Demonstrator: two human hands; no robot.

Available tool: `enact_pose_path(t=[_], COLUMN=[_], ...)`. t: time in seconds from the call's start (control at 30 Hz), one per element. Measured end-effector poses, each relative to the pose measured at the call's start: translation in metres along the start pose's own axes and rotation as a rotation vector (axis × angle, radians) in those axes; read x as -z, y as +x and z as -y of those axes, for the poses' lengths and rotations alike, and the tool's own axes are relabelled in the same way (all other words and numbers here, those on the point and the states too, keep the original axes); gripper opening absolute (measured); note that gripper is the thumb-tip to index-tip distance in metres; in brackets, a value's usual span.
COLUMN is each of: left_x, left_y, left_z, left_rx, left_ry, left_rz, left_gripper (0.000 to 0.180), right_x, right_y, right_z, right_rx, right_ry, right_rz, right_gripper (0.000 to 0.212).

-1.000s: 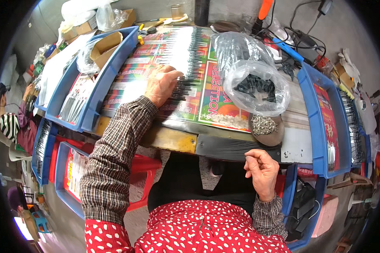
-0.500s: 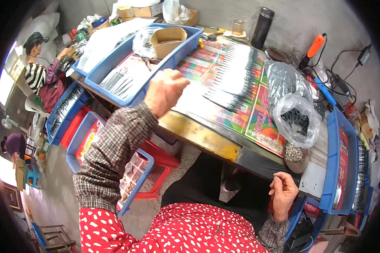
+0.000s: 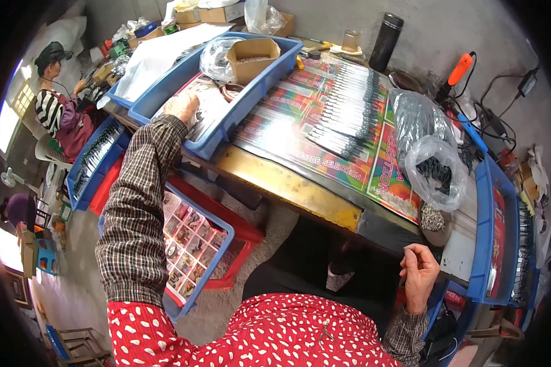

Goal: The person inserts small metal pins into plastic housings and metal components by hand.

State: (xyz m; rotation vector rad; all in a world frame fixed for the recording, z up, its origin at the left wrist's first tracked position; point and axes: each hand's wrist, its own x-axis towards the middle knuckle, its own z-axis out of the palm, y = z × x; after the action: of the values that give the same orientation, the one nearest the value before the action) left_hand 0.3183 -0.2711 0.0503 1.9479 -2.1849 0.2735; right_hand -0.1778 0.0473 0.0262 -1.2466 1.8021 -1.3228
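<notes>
**Slender pale pieces: left hand at the supply tray**

The pieces lie loose inside a long blue plastic tray at the left end of the bench. The left hand reaches over the tray's near side. Its fingertips are hidden; whether it grips a piece cannot be told. A brown open cardboard box stands in the same tray, beyond the hand.

Step in hand, as judged: picking from the tray. The next move calls for a narrow pinch on the thin pieces and a lift that clears the tray wall.

To the right, a close row of slender pale pieces with dark ends rests on colourful printed sheets. Right of the row sits a clear plastic bag of dark parts. Just in front, a round brown dish contains small metal parts.

The right hand is narrow, fingers loosely curled, off the bench's front edge. Any small item within it cannot be discerned.
</notes>
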Motion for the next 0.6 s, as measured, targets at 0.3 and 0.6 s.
enact_pose_path(t=[0.3, 0.6], left_x=[-0.034, -0.107], left_y=[0.031, 0.069], left_z=[0.037, 0.169], left_rx=[-0.065, -0.393], left_ry=[0.193, 0.224], left_rz=[0.101, -0.174], left_gripper=[0.017, 0.011], right_x=[0.005, 0.062], right_y=[-0.006, -0.013], right_z=[0.001, 0.01], right_rx=[0.078, 0.207], right_ry=[-0.099, -0.318], right_rz=[0.122, 0.042], right_gripper=[0.008, 0.011])
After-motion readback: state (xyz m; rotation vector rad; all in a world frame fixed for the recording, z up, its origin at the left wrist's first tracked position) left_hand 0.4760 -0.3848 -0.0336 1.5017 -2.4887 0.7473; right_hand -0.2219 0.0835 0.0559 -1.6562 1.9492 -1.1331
